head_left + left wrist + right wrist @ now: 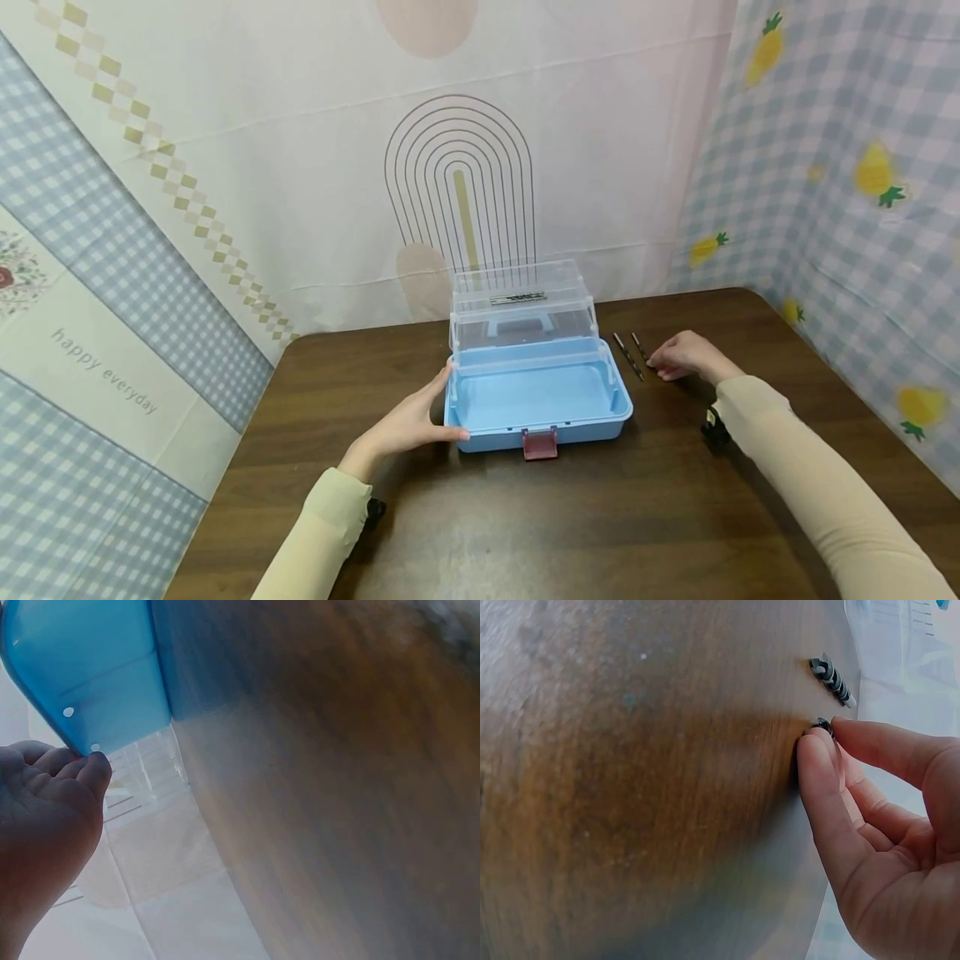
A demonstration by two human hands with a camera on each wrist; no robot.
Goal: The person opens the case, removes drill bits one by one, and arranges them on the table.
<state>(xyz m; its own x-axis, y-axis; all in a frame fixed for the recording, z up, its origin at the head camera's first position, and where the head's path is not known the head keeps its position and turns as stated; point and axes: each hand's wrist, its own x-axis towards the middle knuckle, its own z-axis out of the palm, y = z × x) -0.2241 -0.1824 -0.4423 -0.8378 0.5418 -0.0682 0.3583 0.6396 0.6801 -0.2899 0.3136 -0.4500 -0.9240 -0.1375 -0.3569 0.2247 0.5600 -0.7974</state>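
A light blue toolbox (577, 433) stands with its clear lid (480, 279) raised at the back and a dark pink latch (540, 446) in front. My left hand (411, 423) holds its left end, thumb at the front corner and fingers farther back; the left wrist view shows fingertips at the blue wall (112, 682). To the right, my right hand (681, 357) pinches a drill bit (639, 342) between thumb and finger, and only a short dark end (823, 724) shows in the right wrist view. A second drill bit (628, 357) lies on the table beside it.
Several metal bits (519, 297) rest on the clear upper tray of the toolbox. The brown wooden table (480, 525) meets a patterned cloth (337, 208) at the back, and checked cloth (825, 217) hangs along the right.
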